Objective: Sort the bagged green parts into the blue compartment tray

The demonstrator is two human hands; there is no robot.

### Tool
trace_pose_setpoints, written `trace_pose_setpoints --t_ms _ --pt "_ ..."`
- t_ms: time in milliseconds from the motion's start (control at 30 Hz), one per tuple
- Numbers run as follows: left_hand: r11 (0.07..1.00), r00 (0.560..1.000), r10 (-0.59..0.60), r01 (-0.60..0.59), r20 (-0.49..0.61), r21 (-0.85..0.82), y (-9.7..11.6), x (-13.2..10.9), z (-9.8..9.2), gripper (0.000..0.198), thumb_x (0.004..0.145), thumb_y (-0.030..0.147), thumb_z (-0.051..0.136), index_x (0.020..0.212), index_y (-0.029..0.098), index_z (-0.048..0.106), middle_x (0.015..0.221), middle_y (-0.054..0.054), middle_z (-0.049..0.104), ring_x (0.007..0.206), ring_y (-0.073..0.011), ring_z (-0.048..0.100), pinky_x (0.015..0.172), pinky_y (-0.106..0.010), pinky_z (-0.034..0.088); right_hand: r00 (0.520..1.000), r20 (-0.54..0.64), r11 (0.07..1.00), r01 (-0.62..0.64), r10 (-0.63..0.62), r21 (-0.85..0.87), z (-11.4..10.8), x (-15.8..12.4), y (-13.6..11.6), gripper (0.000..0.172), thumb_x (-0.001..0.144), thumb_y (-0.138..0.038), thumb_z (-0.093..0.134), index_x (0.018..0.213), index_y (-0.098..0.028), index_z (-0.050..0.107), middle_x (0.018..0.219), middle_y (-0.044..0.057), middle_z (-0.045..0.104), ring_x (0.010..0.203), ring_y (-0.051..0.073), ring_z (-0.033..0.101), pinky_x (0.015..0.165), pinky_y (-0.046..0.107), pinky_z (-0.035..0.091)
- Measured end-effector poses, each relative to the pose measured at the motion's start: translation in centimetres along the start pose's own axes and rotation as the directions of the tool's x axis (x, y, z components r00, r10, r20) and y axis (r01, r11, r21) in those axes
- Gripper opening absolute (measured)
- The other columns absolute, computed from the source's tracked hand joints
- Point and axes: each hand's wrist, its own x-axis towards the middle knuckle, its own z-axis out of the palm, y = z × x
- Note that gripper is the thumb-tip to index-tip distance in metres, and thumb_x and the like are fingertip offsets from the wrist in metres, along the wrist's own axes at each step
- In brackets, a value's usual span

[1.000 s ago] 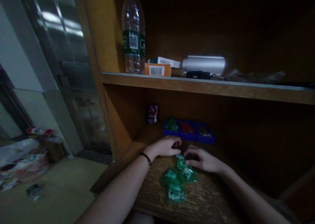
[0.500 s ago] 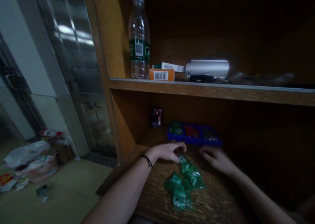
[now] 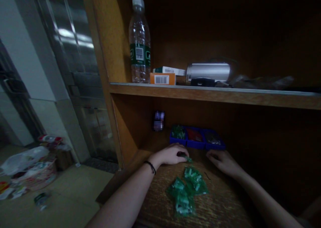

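Dim room. Wooden counter (image 3: 220, 204), dark grain, set inside a tall wooden cubby with a shelf (image 3: 213, 95) above it. To the left of the cubby is a shiny metal door (image 3: 75, 74), then a pale floor (image 3: 62, 201) with plastic bags (image 3: 25, 162) and litter along the wall.

Shelf, left to right: clear water bottle (image 3: 139, 44) upright with a green label and its cap on, orange box (image 3: 162, 78) flat at the front edge, white-and-green box (image 3: 170, 70) just behind it, silver cylinder (image 3: 208, 71) on its side. What's further right is too dark to tell.

At the back of the counter is a blue tray (image 3: 197, 144) with three compartments: green bits in the left one, red in the middle, something dark in the right that I can't identify.

Green packets (image 3: 187, 189) lie in a loose overlapping pile mid-counter, in front of the tray and between the two forearms.

Left hand (image 3: 170, 154) has a black band at the wrist. It is knuckles up with its fingers curled in, and the tips are pinched on a small green piece (image 3: 188, 159), low over the counter between the pile and the tray.

Right hand (image 3: 223, 161) lies palm down on the counter just in front of the tray's right end, fingers loosely out, with nothing visible in its grip. It is clear of the pile.
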Motion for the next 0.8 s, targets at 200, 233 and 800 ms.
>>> trace_pose_setpoints --t_ms 200,233,800 --pt "0.97 0.952 -0.238 0.222 -0.194 -0.101 -0.4 0.0 0.2 0.038 0.089 0.032 0.06 0.127 0.027 0.059 0.123 -0.002 0.067 0.108 -0.0191 0.062 0.094 -0.029 0.046 1.0 0.011 1.0 0.01 -0.01 -0.01 0.0 0.1 0.2 0.035 0.092 -0.039 0.042 0.095 -0.021 0.072 0.101 0.008 0.075 0.095 0.027 0.067 0.085 0.039 0.048" --pt "0.965 0.939 -0.257 0.235 -0.229 -0.119 -0.5 0.0 0.2 0.04 0.089 0.032 0.059 0.129 0.029 0.057 0.125 -0.001 0.066 0.108 -0.0188 0.061 0.094 -0.029 0.046 1.0 0.013 1.0 0.009 -0.009 -0.008 -0.1 0.1 0.2 0.035 0.092 -0.039 0.041 0.094 -0.022 0.072 0.101 0.007 0.075 0.094 0.027 0.067 0.085 0.039 0.048" --pt "0.989 0.983 -0.141 0.146 -0.115 0.031 -0.9 0.1 0.1 0.025 0.081 0.015 0.057 0.095 0.024 0.076 0.102 -0.001 0.071 0.097 -0.0169 0.063 0.092 -0.027 0.046 1.0 0.003 1.0 -0.008 0.008 -0.029 -0.2 0.2 1.1 0.036 0.09 -0.04 0.042 0.094 -0.022 0.073 0.101 0.007 0.075 0.094 0.027 0.068 0.085 0.04 0.048"
